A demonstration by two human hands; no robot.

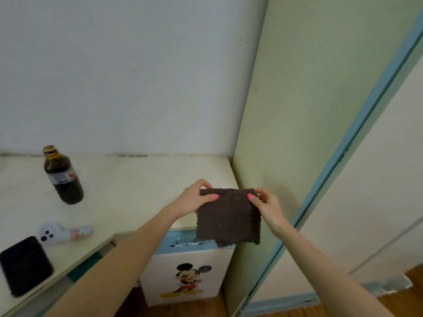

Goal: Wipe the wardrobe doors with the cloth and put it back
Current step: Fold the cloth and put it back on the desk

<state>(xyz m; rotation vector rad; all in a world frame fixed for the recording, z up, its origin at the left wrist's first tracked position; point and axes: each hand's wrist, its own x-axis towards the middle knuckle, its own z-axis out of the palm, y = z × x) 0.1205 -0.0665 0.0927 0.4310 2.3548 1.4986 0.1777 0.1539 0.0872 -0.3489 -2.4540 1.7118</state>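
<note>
A dark brown square cloth (229, 218) hangs in the air in front of me, held by its two top corners. My left hand (194, 199) pinches the top left corner and my right hand (266, 205) pinches the top right corner. The cloth hangs over the right end of the cream desk (128, 186), just left of the wardrobe. The wardrobe's pale green side panel (286, 110) rises at the right, and its cream door (377, 184) with a blue frame runs along the far right.
On the desk stand a dark bottle (63, 175), a white bottle lying on its side (61, 233) and a black phone (24, 265). Below the desk sits a small white cabinet with a cartoon mouse (187, 280), a pen on its top. Wooden floor shows at the bottom right.
</note>
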